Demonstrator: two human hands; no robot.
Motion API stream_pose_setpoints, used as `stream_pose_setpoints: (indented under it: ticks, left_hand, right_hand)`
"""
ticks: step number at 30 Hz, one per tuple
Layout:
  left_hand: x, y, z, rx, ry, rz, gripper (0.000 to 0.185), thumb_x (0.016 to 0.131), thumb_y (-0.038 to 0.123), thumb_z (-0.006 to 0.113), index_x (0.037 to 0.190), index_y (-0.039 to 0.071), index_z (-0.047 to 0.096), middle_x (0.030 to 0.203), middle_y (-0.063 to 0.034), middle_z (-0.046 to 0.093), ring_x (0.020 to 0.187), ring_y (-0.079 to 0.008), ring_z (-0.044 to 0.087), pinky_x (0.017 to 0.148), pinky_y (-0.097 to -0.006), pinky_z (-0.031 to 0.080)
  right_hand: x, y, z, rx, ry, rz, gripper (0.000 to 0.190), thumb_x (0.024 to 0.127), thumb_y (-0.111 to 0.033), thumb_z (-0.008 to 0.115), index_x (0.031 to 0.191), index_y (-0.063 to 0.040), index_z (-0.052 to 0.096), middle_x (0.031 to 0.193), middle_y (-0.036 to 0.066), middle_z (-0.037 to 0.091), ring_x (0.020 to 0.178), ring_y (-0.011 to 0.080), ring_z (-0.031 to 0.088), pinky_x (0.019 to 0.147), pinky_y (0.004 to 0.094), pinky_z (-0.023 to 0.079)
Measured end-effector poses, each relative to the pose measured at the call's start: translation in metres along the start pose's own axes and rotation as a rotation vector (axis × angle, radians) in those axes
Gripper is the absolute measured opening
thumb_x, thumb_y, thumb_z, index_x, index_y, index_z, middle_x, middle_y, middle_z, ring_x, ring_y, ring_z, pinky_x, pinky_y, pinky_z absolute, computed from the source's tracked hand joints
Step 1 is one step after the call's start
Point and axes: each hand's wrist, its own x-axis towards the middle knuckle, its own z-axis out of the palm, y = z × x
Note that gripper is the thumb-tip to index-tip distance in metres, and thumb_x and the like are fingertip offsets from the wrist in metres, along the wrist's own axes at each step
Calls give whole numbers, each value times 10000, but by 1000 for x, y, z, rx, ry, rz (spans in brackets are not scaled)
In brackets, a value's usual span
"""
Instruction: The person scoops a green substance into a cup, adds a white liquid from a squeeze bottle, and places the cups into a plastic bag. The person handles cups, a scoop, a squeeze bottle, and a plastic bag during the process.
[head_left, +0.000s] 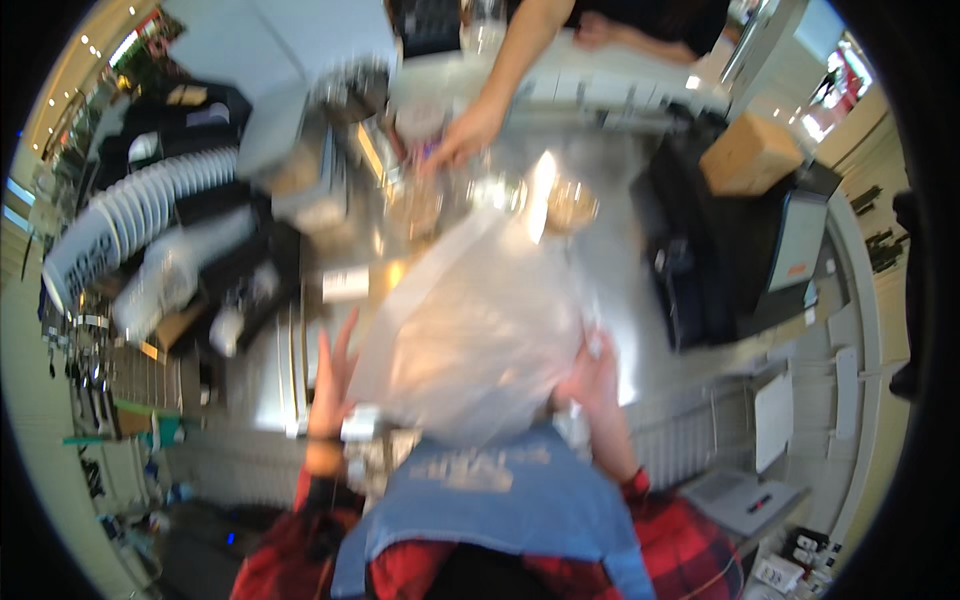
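A translucent whitish plastic bag (472, 330) spreads out in front of my blue apron (510, 495), blurred by motion. On its right edge, my right hand (596, 375) has its fingers closed on the film. My left hand (334, 379) is at the bag's left edge with its fingers spread; whether the thumb touches the film is hard to see. The bag hides part of the steel counter (615, 300) beneath it. Beyond its upper edge stand blurred clear containers, one with brownish contents (571, 206).
Another person's hand (469, 139) reaches over the counter's far side. Stacked cups (150, 195) and clear plastic cups (161, 281) lie in black holders at left. To the right are a black case (686, 255) and a brown box (750, 154). A white label (346, 284) lies left of the bag.
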Motion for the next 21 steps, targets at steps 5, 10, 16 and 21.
stream_pose_setpoints:
  ticks: [5,10,16,21]
  left_hand:
    - [-2,27,2,657,224,-302,584,838,38,596,1367,67,350,1232,-134,539,1026,-236,585,837,-324,495]
    - [-10,25,48,1462,454,749,409,759,12,638,1153,36,531,1009,-135,613,838,-289,612,761,-364,483]
    - [17,-37,110,1408,-112,557,286,752,130,707,1001,16,625,939,-129,649,880,-254,626,743,-333,487]
    - [34,-13,95,1287,-91,347,233,790,91,666,999,2,615,964,-146,637,839,-253,640,699,-329,502]
  right_hand:
    - [15,17,-29,-164,241,44,625,857,-55,451,1401,-308,278,1378,131,373,1265,313,367,974,487,367]
    - [17,32,-26,-272,437,57,536,938,-60,442,1418,-153,222,1313,144,438,1184,253,470,1014,378,369]
    - [36,63,3,-591,339,-142,666,838,37,583,1397,-83,241,1249,153,466,1097,216,527,885,340,472]
    - [50,57,26,-902,269,-260,598,743,63,687,1245,-45,382,934,106,611,709,108,605,516,192,449]
